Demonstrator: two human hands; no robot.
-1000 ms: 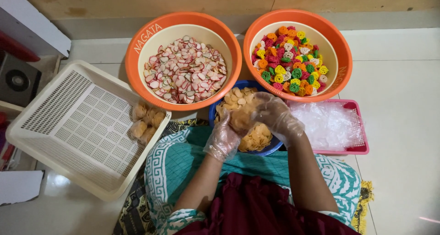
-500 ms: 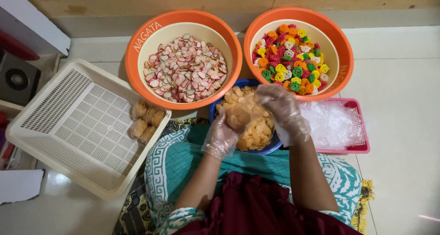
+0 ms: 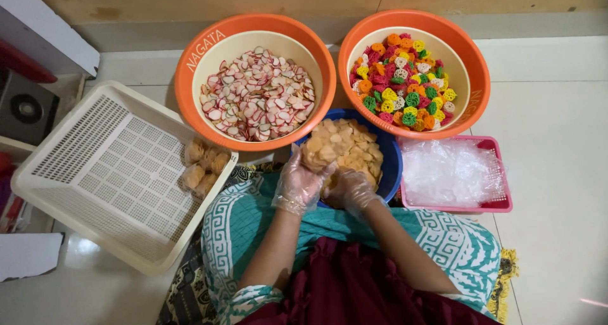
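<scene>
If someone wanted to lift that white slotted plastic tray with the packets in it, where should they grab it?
Probably by the two long rims of the white slotted plastic tray, one hand on each, coming from above. It sits tilted, with its near-right corner resting on the patterned teal cloth, and the small filled packets lie in that corner, so a level two-sided grip should stop them sliding.

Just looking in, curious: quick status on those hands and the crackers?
Left hand gloved, holding a clump of tan crackers. Right hand gloved, down in the blue bowl. Nothing in the way; bagged packs sit in the white basket.
</scene>
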